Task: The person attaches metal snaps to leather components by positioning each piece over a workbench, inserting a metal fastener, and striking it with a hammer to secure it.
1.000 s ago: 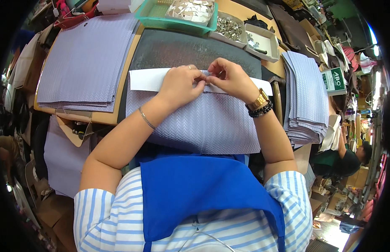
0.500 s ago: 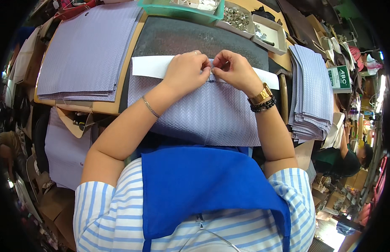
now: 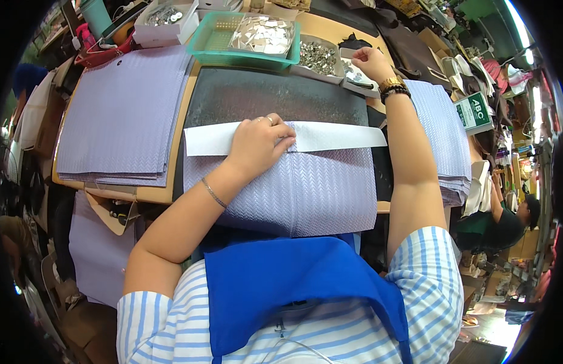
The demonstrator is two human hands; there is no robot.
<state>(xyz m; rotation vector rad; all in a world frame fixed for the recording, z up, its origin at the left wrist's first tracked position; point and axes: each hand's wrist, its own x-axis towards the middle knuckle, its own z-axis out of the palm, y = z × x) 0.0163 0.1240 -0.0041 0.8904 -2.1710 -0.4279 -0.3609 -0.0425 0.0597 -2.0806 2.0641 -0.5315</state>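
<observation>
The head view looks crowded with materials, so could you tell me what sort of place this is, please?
Probably a small sewing or bag-making workshop: stacks of lilac textured panels lie on the workbench, and trays of small metal fittings stand at its far edge.

free: dark mat (image 3: 275,97) | blocked: green tray (image 3: 248,57), fabric stack (image 3: 121,115)

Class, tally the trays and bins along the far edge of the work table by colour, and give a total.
Green mesh tray: 1
White bins: 3, at far left, beside the green tray, and under the right hand
Total: 4
</observation>
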